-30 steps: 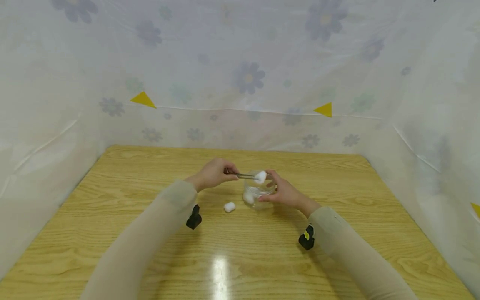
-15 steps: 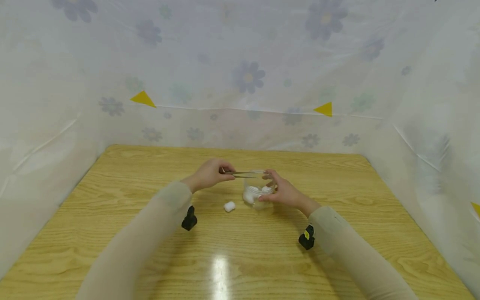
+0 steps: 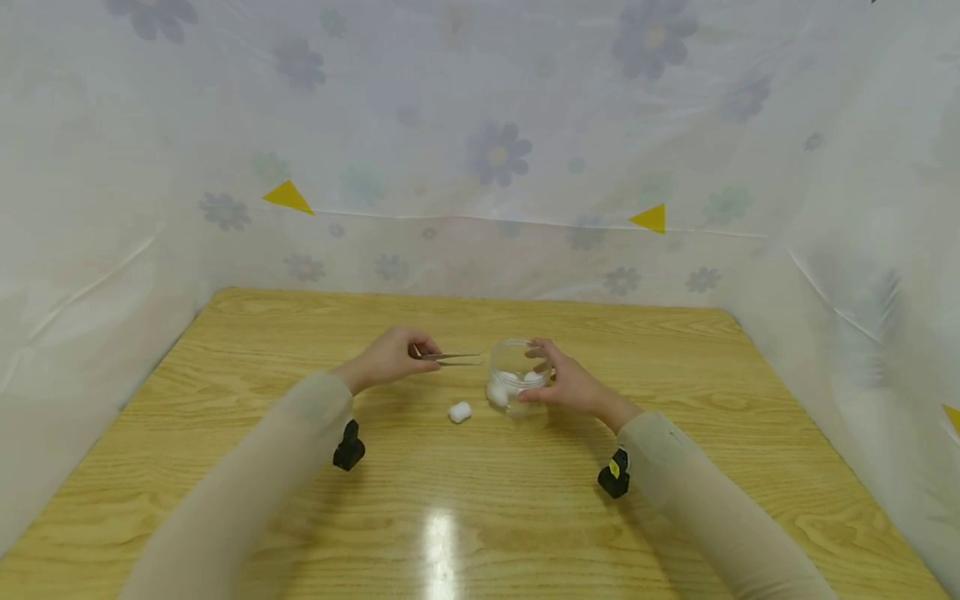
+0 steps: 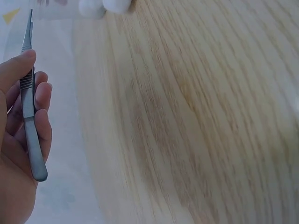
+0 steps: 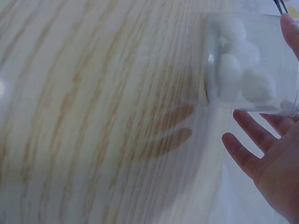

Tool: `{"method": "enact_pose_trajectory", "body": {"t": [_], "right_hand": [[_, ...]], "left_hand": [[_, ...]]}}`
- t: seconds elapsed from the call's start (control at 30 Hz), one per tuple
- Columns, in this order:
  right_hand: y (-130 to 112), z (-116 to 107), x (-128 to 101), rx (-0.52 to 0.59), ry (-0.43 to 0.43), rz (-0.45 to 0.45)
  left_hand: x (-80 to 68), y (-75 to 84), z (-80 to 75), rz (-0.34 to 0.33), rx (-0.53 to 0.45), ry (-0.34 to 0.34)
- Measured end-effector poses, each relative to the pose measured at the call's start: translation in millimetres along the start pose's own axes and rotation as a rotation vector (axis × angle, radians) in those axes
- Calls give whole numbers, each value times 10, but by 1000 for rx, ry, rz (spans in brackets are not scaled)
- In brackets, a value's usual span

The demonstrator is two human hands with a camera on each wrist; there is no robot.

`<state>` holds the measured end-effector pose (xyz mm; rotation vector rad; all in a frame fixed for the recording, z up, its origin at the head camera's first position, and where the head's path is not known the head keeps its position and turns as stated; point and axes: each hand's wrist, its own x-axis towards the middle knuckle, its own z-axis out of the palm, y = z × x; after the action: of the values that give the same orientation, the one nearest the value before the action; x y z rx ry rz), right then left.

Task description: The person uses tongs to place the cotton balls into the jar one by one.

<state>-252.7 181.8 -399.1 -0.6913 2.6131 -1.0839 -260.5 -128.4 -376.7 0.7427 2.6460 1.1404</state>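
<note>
My left hand (image 3: 393,358) holds metal tweezers (image 4: 30,107) between thumb and fingers. In the head view the two tips stand apart with nothing between them, pointing at a clear round jar (image 3: 517,367) to their right. My right hand (image 3: 566,383) grips that jar from its right side, thumb in front and fingers behind, close to the rim. Several white cotton balls (image 5: 243,60) lie in the jar's lower part. One more cotton ball (image 3: 459,412) rests on the table, left of the jar and in front of it.
The wood-grain table (image 3: 480,500) reaches back to a pale flowered curtain (image 3: 450,150), which also hangs at both sides. A black wrist camera (image 3: 349,446) sits under the left cuff, another black camera (image 3: 615,475) at the right cuff.
The cotton ball in the tweezers was released and now lies in the jar. My left hand has drawn back leftward with the tweezers. The right hand and jar stay put.
</note>
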Motion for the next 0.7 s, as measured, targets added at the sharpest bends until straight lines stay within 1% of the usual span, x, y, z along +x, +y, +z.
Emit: {"method": "enact_pose_trajectory", "body": {"t": [0.17,0.3,0.47,0.7], "right_hand": [[-6,4,-1,-9,1,1],[-11,7,0,-5,1,3],[-18,7,-6,-6,6,4],[-15,5,-6,-2,7,6]], "left_hand": [[-90,-63,-25,-17,-30,-32],[-161,-102,-25,-26,-44,-72],[-237,-149,17,-56,-51,-104],[-322,-205,106,-94,-86,-140]]}}
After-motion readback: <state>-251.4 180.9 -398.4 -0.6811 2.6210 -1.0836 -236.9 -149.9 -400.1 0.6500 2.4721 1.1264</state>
